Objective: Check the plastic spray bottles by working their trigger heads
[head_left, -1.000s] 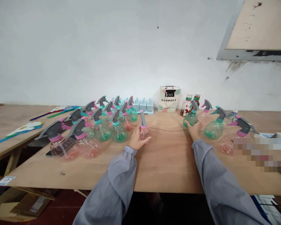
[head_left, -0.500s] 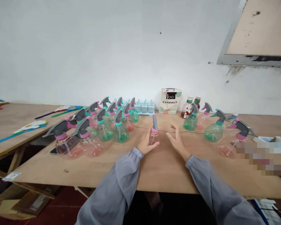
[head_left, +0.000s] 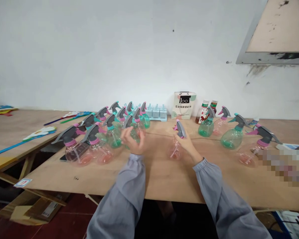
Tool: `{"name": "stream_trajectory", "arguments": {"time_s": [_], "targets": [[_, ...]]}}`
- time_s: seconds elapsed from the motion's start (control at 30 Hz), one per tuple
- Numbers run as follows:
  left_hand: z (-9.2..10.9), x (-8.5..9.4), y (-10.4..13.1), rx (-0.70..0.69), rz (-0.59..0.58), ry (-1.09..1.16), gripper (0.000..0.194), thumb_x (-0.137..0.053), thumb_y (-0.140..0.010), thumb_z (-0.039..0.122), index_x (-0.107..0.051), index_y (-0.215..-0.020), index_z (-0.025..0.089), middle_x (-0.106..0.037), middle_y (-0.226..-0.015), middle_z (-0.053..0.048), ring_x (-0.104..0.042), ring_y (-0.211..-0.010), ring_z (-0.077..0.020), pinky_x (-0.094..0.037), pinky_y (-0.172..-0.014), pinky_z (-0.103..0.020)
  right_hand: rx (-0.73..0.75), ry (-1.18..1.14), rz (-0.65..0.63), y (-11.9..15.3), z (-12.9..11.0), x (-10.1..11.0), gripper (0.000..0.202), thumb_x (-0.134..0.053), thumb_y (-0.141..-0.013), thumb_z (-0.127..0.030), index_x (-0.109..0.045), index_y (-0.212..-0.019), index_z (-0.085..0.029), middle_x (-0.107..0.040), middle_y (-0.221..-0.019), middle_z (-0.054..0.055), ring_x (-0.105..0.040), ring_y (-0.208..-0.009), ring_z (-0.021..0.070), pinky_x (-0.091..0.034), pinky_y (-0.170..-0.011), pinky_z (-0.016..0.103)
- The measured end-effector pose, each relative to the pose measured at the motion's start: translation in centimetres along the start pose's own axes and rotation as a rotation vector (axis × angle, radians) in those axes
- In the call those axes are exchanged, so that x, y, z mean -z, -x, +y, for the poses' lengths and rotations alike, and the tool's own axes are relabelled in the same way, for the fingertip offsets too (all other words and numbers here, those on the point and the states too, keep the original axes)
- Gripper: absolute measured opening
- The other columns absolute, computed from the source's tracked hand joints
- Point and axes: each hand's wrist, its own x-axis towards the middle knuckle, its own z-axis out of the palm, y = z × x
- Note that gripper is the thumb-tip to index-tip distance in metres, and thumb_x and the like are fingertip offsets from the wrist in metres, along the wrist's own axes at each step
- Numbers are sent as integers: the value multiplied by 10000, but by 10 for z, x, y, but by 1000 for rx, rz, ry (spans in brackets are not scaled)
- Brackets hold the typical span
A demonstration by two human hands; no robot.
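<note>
- Your right hand point(head_left: 188, 142) has the pink spray bottle point(head_left: 174, 152) at its upper end, fingers closed around the neck just below the grey trigger head point(head_left: 180, 128). Far fingertips hidden; can't tell how far they wrap.
- Bottle's clear body hangs below those fingers, on their left side as you look down. Top leans a little to the right. Can't tell whether the base touches the table point(head_left: 164, 179).
- Handling, my judgement: grip the collar firmly and leave the trigger unsqueezed. The low pink liquid should make the bottom the heavier part, so a neck hold ought to let it hang steady. Level it before the base bears weight; a rounded body may rock if set down leaning.
- Your left hand point(head_left: 134, 141) is blurred, fingers loosely curled, a gap between them and the thumb. No bottle seen within that gap.
- Directly behind it is a green spray bottle point(head_left: 127, 122), partly covered by the hand. Contact: can't tell.
- Crowding on that side: other bottles stand close around it. Bring fingers in narrow, judging by the necks, or a neighbour could be knocked.
- Right of your right hand, another green bottle point(head_left: 205, 127) stands near, apart from your fingers.
</note>
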Motion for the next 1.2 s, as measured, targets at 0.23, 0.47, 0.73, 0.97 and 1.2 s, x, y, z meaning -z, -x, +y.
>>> {"name": "stream_trajectory", "arguments": {"time_s": [0.23, 0.47, 0.73, 0.97, 1.2], "targets": [[-25, 21, -38, 299, -113, -284, 656, -645, -826, 499, -418, -1376, 222, -580, -1359, -164, -449, -1339, -388, -305, -1094, -639, -267, -162, 19, 1, -8, 24, 248, -735, -648, -367, -735, -867, -250, -770, -1037, 33, -693, -1042, 251, -545, -894, 371], [-2, -1, -7, 193, -355, -351, 658, -689, -779, 577, -549, -1296, 194, -533, -1368, -210, -494, -1279, -430, -387, -1016, -600, -534, -388, -24, 5, -7, 24, 235, -710, -647, -365, -722, -831, -219, -802, -884, 70, -757, -890, 261, -590, -778, 361], [7, -27, 22, 34, -482, -134, 629, -771, -725, 541, -575, -1229, 220, -665, -1219, -161, -553, -1230, -390, -345, -1067, -569, -416, -426, -34, 6, -10, 19, 242, -674, -565, -269, -719, -800, -238, -792, -935, 40, -732, -877, 226, -562, -698, 297], [1, -26, 19, 29, -473, -102, 723, -778, -715, 550, -532, -1319, 238, -686, -1181, -140, -576, -1204, -385, -364, -1048, -545, -261, -427, -12, 7, -16, 18, 100, -603, -535, -224, -569, -628, -238, -618, -596, -23, -572, -567, 144, -475, -561, 276], [4, -24, 19, 47, -505, -102, 715, -762, -736, 535, -520, -1333, 224, -674, -1227, -155, -561, -1227, -393, -350, -1057, -564, -369, -426, -61, 12, -25, 9, 188, -625, -533, -239, -650, -719, -237, -725, -746, 13, -620, -671, 170, -465, -562, 254]]}}
